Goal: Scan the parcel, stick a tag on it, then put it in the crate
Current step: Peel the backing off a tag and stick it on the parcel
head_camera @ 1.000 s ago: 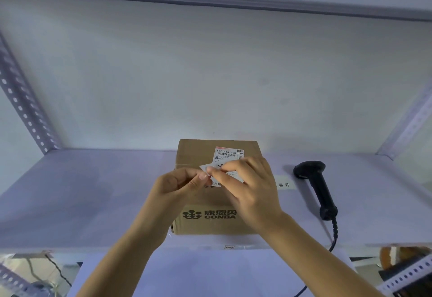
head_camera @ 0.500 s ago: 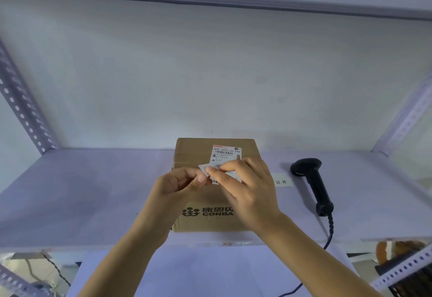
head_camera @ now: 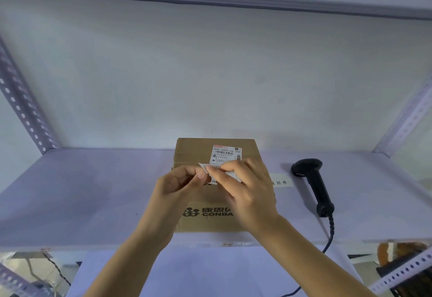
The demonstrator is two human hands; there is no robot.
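Parcel: one cardboard box [head_camera: 210,203] sits at the middle of the shelf [head_camera: 81,191], close to its front edge, with a printed shipping label [head_camera: 227,155] already on top.
Tag: one small white sticker [head_camera: 211,172], held above the box top between both my hands and not yet pressed down.
Left hand: my left hand [head_camera: 180,186] is nearly closed, thumb and forefinger pinching the sticker's left end.
Right hand: my right hand [head_camera: 243,191] is curled over the sticker, fingertips [head_camera: 209,168] pinching it; it looks as if I am peeling the backing, though I cannot tell for sure.
Scanner: one black handheld scanner [head_camera: 313,184] lies on the shelf to the right of the box, apart from it, cord running off the front edge.
Handling, tag: thin, floppy, sticky, I judge; best held by its edges.
Handling, box: stiff, probably light; I would grip both side faces.
Crate: none in view.
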